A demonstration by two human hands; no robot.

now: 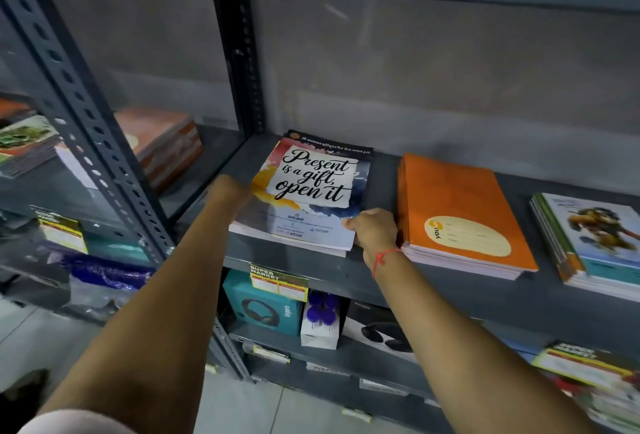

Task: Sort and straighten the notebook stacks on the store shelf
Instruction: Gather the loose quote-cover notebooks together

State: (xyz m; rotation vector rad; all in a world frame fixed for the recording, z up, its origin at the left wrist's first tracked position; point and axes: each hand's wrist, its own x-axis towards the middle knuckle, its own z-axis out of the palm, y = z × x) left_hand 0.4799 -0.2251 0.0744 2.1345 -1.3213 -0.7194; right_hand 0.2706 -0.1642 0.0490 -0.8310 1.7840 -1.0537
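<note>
The right hand (pixel 374 227) has its grip closed on the near right corner of a small notebook stack (pixel 304 198), thumb on the top cover, which reads "Present is a gift, open it". The left hand (pixel 230 191) presses against the stack's left edge; it is motion-blurred, so whether its grip is closed cannot be told. The stack lies slightly askew on the grey metal shelf (pixel 450 295). Just to the right sits an orange notebook stack (pixel 460 205), and further right a stack with an illustrated cover (pixel 599 243). A red thread (pixel 382 257) circles the right wrist.
</note>
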